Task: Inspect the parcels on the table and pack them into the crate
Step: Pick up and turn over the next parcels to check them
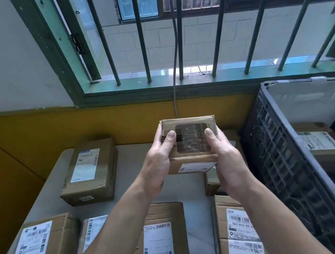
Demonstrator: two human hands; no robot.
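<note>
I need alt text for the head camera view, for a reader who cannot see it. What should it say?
Two bare hands, left hand and right hand, hold a small cardboard parcel up over a table before a barred window. Five more labelled parcels lie on the table below. At right, a dark plastic crate already holds a labelled parcel.

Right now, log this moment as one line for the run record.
phase: inspecting | held: small parcel raised over table | left hand + right hand gripping its sides | crate: one labelled box inside
</note>
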